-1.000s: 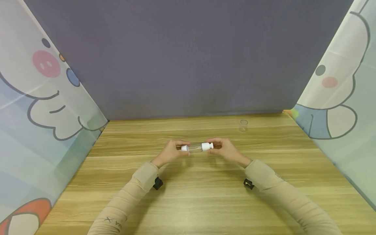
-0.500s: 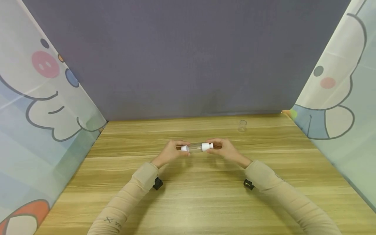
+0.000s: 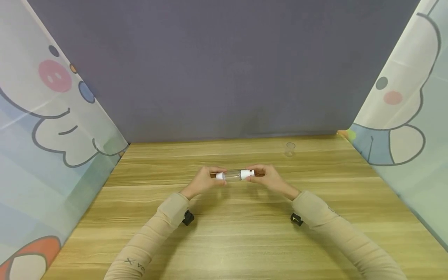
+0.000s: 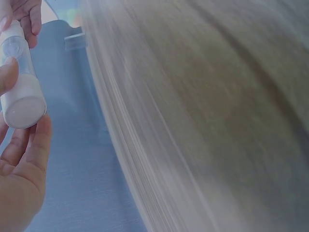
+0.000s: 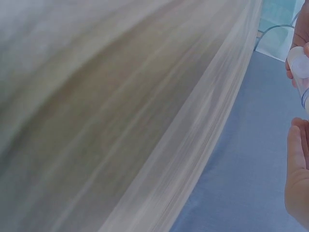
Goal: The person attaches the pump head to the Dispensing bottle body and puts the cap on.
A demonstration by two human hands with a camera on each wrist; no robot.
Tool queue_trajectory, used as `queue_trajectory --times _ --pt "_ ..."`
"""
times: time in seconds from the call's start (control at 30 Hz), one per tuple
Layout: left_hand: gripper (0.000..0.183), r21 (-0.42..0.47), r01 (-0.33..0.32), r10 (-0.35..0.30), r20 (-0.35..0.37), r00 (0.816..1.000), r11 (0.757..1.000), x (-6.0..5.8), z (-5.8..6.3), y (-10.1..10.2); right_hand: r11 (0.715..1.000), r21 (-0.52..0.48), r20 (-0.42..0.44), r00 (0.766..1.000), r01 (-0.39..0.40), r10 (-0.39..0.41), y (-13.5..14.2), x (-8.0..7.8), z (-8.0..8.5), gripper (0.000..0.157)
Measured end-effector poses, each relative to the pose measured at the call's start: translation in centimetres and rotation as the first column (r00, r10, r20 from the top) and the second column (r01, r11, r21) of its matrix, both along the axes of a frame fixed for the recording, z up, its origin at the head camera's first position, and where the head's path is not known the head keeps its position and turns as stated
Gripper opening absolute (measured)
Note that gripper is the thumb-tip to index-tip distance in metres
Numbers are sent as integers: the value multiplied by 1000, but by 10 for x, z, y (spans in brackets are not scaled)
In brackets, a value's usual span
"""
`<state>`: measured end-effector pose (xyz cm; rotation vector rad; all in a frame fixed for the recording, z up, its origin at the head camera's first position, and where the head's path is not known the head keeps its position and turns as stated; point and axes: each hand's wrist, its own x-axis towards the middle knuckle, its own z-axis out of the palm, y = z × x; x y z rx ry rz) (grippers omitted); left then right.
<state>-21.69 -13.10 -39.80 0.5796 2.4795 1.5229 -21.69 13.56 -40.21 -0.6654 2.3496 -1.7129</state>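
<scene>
**Two hands held a clear pump bottle sideways above a wooden worktop**

A clear bottle (image 3: 232, 176) with white ends lay crosswise between a person's two hands, over the middle of the wood-grain worktop (image 3: 231, 249) and nearer its far edge than its near one. The left hand (image 3: 202, 181) pinched the white base (image 3: 219, 176), its thumb and fingers drawn in close on opposite sides. The right hand (image 3: 271, 179) held the white pump top (image 3: 245, 174) in a narrow grip between thumb and fingers. The right wrist view cut off most of that grip, so the exact place of each right fingertip could not be told.

A clear cap (image 3: 289, 149) stood apart from both hands, close to the worktop's far edge and toward its far right corner. Beyond that edge rose a plain grey backdrop (image 3: 227, 70).

The step in hand seemed to be handling the bottle at both ends: its pump top was on and its clear cap was off. From this hold, the next move appeared to call for a steady left grip on the base, so that the right fingers could work at the top without the bottle slipping or turning.
</scene>
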Motion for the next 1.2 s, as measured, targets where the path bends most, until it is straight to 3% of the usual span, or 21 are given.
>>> queue_trajectory --times 0.5,0.87,1.2 --pt "43 9 -10 10 2 1000 1000 0 -1 0 1000 24 1 1000 10 -10 1 0 1 41" --pt "43 19 9 -9 -23 1000 1000 0 -3 -2 1000 -11 -4 1000 20 -20 -1 1 0 43" --pt "44 7 3 -3 0 1000 1000 -2 -4 -3 1000 -27 -9 1000 -15 14 1 1 2 45"
